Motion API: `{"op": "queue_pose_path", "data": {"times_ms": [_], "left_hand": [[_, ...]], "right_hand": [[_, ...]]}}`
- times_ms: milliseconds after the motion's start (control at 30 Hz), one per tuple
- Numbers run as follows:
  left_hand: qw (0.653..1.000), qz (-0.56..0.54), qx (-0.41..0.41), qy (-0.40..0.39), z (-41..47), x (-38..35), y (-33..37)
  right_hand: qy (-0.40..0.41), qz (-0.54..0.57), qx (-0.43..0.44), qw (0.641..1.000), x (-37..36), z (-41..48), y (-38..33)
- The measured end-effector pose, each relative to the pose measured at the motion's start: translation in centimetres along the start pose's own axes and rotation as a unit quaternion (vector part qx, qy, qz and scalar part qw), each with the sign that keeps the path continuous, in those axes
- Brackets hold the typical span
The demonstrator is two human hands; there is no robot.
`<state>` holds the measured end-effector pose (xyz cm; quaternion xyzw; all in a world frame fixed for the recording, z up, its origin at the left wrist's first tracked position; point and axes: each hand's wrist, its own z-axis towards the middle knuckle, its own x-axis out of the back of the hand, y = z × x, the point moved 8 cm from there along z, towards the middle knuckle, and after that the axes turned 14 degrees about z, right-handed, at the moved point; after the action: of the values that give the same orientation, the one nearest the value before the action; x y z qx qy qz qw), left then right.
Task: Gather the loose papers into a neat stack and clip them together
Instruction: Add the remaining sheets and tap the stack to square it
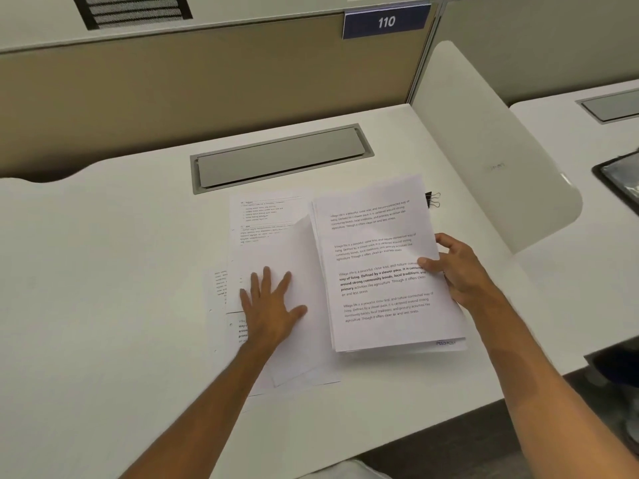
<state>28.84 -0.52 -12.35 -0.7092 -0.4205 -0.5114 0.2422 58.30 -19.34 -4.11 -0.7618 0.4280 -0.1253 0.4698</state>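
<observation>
On the white table (103, 271), several loose white printed sheets (262, 229) lie overlapping and askew. The left hand (271, 305) presses flat on them, fingers (266, 281) spread and gripping nothing. Just to the right, a thicker stack of white printed pages (377, 264) is pinched at its right edge by the right hand (456, 267), thumb on top. A small black binder clip (432, 199) lies on the table beside the stack's far right corner.

The single head-worn view looks forward and steeply down from close above the white desk (103, 271) (wide-angle, its edges bowed), facing the partition (173, 91) at the desk's far side
</observation>
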Motion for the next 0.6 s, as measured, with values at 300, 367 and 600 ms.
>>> {"op": "queue_pose_path", "data": {"times_ms": [300,367,600], "left_hand": [[0.990,-0.122,-0.032,0.059,-0.2,1.7,-0.2],[0.946,-0.321,-0.006,0.047,-0.8,2.9,-0.3],[0.645,-0.742,0.017,-0.182,-4.1,5.8,-0.1]], "right_hand": [[-0.042,0.021,0.059,0.997,-1.3,-2.9,-5.8],[-0.063,0.038,0.055,0.996,-2.9,-3.3,-6.2],[-0.104,0.096,0.002,0.990,-8.6,-2.6,-2.6]]}}
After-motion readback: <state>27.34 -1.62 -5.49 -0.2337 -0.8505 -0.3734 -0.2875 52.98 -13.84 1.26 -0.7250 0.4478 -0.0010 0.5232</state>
